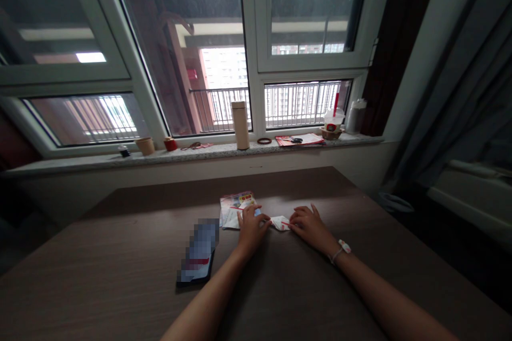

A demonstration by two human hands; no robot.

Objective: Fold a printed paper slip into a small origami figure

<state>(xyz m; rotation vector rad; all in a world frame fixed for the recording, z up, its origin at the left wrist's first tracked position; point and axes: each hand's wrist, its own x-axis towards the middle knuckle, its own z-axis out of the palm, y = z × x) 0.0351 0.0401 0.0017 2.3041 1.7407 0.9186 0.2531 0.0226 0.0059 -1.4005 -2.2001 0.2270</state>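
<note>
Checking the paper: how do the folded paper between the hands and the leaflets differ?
The folded paper is small and mostly white; the leaflets are larger and brightly printed. The folded paper is creased compact; the leaflets lie in a loose, flat pile. Both rest on the dark table.

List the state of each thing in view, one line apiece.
Left hand, fingers curled, down beside the leaflets
Right hand, fingertips on the paper
Folded white paper, flat between the hands
Leaflet stack, loosely fanned on the table
Phone, flat, screen up, blurred
Beige flask, upright, capped
Plastic cup, lidded, red straw in
Window, shut
</note>
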